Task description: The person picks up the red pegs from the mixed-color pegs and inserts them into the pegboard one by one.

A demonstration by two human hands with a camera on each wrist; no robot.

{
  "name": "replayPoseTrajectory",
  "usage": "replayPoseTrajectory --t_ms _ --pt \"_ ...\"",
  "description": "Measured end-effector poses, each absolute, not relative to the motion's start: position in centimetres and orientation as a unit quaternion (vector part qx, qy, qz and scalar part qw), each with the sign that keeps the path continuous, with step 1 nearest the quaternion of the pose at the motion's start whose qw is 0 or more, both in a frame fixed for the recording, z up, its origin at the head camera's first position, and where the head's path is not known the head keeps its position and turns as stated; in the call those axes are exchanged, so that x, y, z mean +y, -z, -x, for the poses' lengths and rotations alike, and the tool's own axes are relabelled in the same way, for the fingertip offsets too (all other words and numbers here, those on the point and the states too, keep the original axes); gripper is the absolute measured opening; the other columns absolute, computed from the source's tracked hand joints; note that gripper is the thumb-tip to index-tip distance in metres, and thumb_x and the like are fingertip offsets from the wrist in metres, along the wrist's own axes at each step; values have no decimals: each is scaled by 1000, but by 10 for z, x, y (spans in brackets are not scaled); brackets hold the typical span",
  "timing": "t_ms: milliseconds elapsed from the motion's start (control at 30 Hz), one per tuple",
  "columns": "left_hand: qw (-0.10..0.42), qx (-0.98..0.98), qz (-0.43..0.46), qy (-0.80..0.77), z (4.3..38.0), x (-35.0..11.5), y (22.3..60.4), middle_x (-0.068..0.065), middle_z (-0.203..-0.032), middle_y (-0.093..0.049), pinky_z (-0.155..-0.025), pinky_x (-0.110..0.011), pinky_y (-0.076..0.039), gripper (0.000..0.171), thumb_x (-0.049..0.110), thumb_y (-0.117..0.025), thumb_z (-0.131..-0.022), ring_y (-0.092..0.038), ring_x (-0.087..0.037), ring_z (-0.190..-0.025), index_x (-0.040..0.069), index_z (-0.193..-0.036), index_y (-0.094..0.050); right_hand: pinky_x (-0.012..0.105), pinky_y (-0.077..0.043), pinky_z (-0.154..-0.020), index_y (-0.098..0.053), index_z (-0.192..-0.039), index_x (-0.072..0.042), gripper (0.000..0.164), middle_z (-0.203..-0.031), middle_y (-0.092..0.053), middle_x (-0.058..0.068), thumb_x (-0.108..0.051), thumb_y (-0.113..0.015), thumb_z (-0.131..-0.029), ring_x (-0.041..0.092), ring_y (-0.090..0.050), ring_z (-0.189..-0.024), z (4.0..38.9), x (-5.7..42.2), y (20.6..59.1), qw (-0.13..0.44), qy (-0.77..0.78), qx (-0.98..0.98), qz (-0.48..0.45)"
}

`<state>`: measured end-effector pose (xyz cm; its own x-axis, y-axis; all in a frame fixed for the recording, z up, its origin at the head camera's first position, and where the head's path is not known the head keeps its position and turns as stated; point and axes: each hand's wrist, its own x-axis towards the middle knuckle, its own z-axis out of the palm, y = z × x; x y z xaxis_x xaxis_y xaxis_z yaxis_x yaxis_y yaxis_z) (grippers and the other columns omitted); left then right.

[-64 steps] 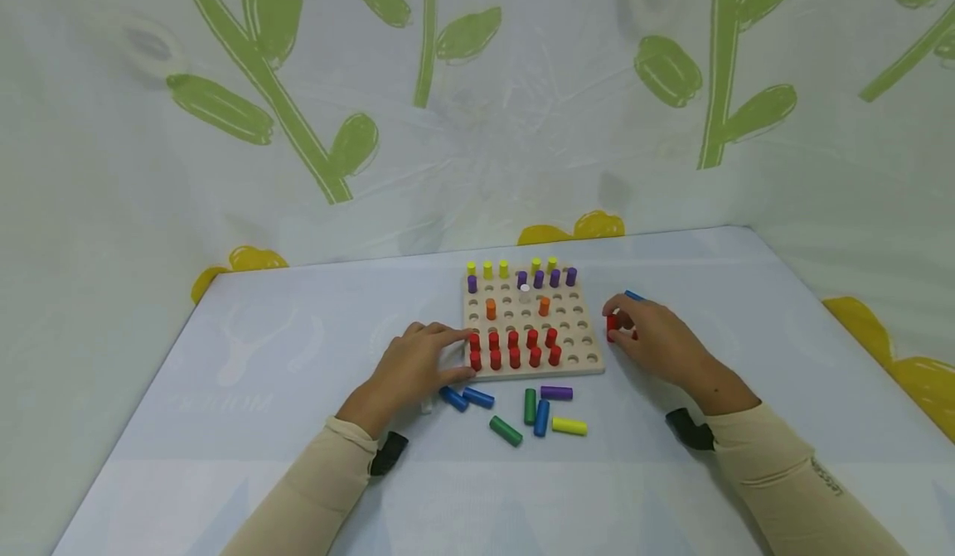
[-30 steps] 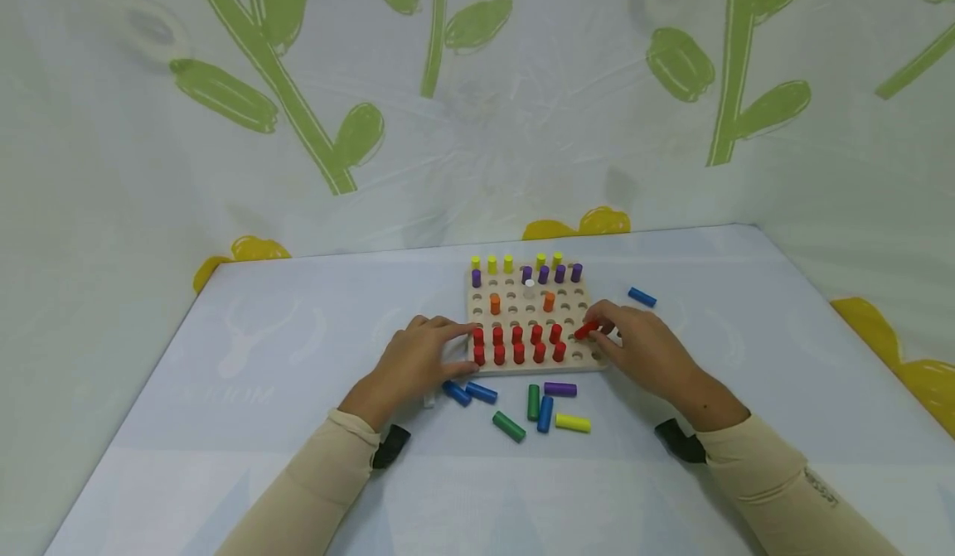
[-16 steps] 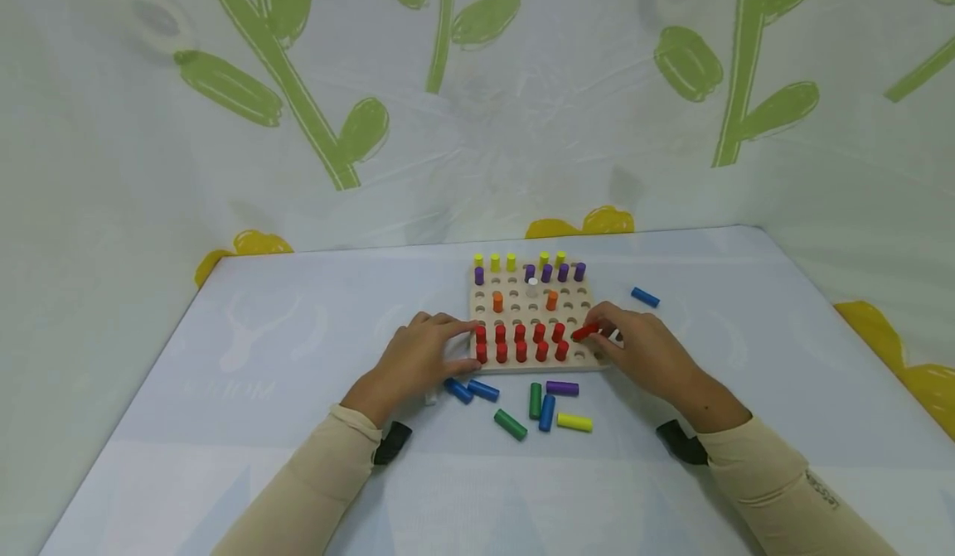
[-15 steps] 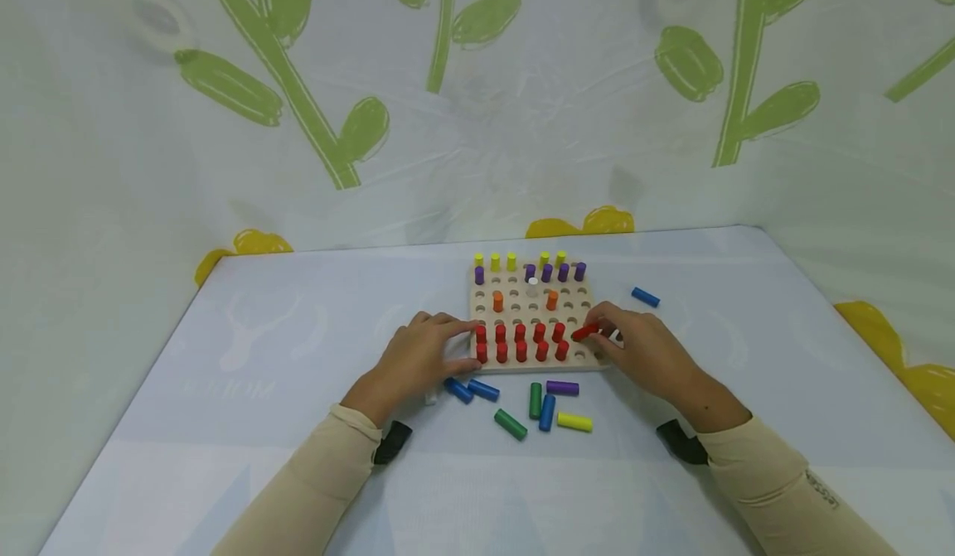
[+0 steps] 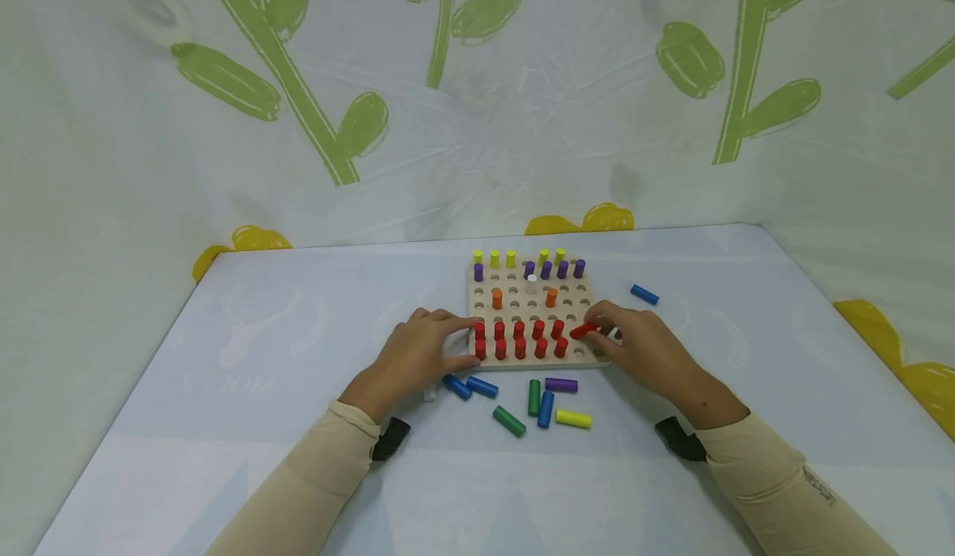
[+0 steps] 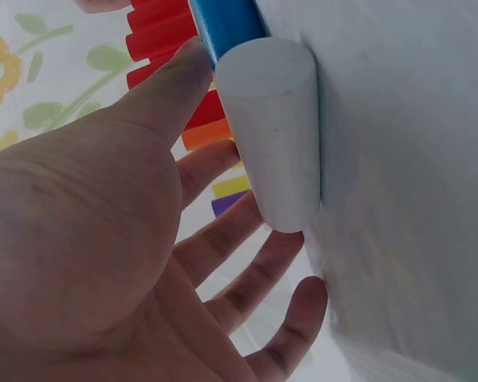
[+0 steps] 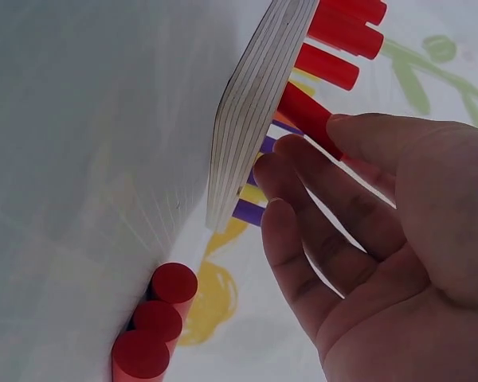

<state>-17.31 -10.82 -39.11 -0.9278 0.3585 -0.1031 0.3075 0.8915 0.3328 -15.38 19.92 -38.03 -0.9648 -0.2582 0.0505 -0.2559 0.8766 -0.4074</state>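
My right hand point(image 5: 637, 345) pinches a red peg point(image 7: 309, 121) between thumb and fingers, its lower end tilted down at the right part of the wooden pegboard point(image 5: 533, 365). My left hand point(image 5: 418, 357) touches the board's left edge with thumb and index finger outstretched; the other fingers stay relaxed. Two rows of red pegs point(image 5: 520, 339) stand in the board's near holes. Farther back are orange point(image 5: 496, 297), purple point(image 5: 546, 270), yellow point(image 5: 511, 258) and one white peg point(image 5: 531, 283). Close by the left palm lies a loose white peg point(image 6: 275, 135).
In front of the board lie loose blue point(image 5: 546, 409), green point(image 5: 509, 421), purple point(image 5: 561, 385) and yellow pegs point(image 5: 573, 419). Another blue peg point(image 5: 645, 295) rests right of the board. Loose red pegs point(image 7: 157, 320) sit on the table, hidden by the right hand in the head view.
My right hand has brought the red peg from the table leftward to the board, tilting it. During the last half second both hands have barely moved. The left hand keeps its place.
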Motion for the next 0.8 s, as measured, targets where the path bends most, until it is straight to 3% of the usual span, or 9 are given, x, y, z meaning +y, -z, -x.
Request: replayPoseTrajectory --t_ms 300,800 --pt "86 968 -172 -160 174 -109 392 -4 -143 -58 -104 -53 -46 63 50 -77 -84 -50 -30 -131 35 -142 -56 35 -60 -79 -70 -118 -12 26 -103 -75 2 -14 -72 -92 18 -65 -90 153 200 380 -7 215 967 139" --pt "86 968 -172 -161 175 -108 392 -4 -143 -58 -104 -53 -46 63 50 -77 -83 -50 -29 -131 34 -141 -57 36 -60 -81 -68 -128 -14 35 -110 -75 4 -17 -72 -93 19 -66 -92 154 201 382 -7 210 966 153"
